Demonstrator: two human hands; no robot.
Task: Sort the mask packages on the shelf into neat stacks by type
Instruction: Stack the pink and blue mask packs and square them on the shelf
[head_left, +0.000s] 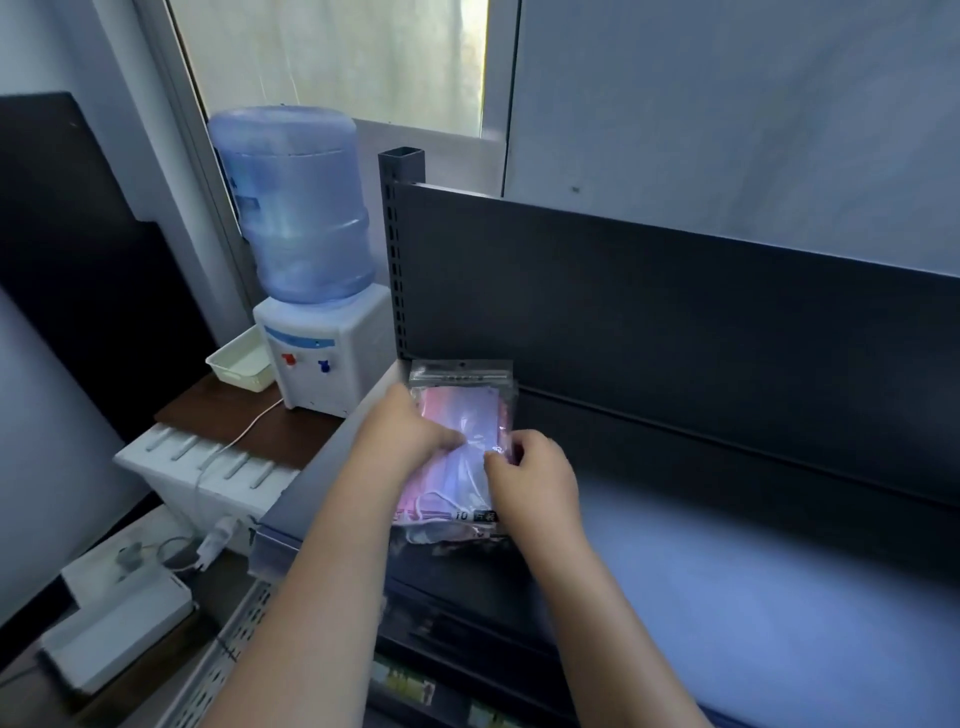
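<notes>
**Inspector:** Position of the goods?

**Assistant:** The mask packages lie in one pile at the left end of the shelf, close against the dark back panel. Clear wrappers, pink and pale blue masks inside. The topmost one shows its hang-tab header pointing toward the panel. At least two packages overlap; the edges do not line up. An exact count cannot be made from this view.

**Inspector:** The hands?

**Assistant:** Both are on the pile. The left hand rests on its left side, fingers curled down onto the top wrapper. The right hand is at the right edge, fingertips drawn together as if pinching the plastic. Whether either grip goes round a whole package, I cannot tell.

**Inspector:** Progress?

**Assistant:** In my judgement, partial. The packages are gathered into one place, but the stack is ragged and still wants squaring. Only one colour pattern is apparent, so I cannot say whether a second type remains to be separated. The shelf to the right of the pile shows no further packages.

**Inspector:** Surroundings?

**Assistant:** A water dispenser stands on a side unit left of the shelf, with a small white basket beside it.
</notes>
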